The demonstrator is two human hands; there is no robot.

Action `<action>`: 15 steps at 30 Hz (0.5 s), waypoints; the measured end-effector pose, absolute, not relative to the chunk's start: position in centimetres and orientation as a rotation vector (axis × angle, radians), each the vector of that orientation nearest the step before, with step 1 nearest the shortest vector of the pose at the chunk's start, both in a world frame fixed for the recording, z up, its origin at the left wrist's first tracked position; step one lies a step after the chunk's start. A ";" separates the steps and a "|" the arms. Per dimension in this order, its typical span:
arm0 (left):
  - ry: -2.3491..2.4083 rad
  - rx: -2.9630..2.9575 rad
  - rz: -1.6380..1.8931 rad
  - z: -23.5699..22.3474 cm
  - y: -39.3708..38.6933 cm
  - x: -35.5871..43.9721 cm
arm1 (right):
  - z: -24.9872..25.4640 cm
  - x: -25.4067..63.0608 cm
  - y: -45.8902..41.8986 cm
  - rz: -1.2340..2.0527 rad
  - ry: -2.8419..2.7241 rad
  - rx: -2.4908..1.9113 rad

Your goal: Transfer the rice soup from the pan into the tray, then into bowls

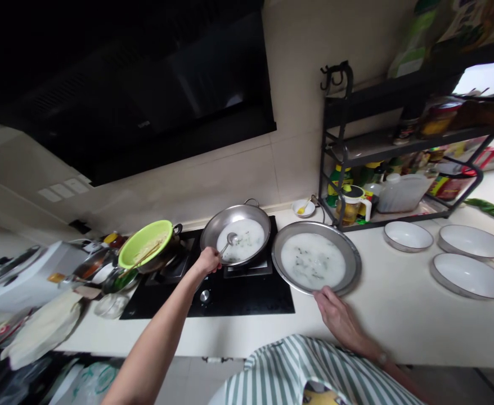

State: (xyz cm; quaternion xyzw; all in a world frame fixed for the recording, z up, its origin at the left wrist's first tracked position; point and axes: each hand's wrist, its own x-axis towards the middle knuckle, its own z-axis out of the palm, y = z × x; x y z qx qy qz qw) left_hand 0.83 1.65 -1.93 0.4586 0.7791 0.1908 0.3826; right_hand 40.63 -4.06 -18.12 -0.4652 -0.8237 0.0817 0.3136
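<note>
My left hand (209, 261) is closed round the handle of a metal ladle (229, 241) whose bowl dips into white porridge in a steel wok (235, 233) on the black cooktop (213, 292). My right hand (335, 313) grips the near rim of a wide steel basin (316, 258) that holds white porridge with dark flecks. The basin sits on the counter, overlapping the cooktop's right edge and close beside the wok.
A green colander (146, 244) with chopsticks rests on a pot at the left burner. Three white dishes (407, 235) (472, 242) (470, 275) lie on the counter to the right. A black rack (399, 152) with bottles stands behind them. A rice cooker (19, 275) and clutter fill the left.
</note>
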 end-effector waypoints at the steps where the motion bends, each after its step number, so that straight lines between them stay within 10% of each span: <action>1: 1.971 1.132 0.518 -2.0 1.8 0.9 | -18.2 40.7 -4.0 0.211 -2.171 -1.226; 15: 1.706 0.711 0.854 -0.7 1.3 0.8 | -18.9 40.8 -3.9 0.189 -2.185 -1.216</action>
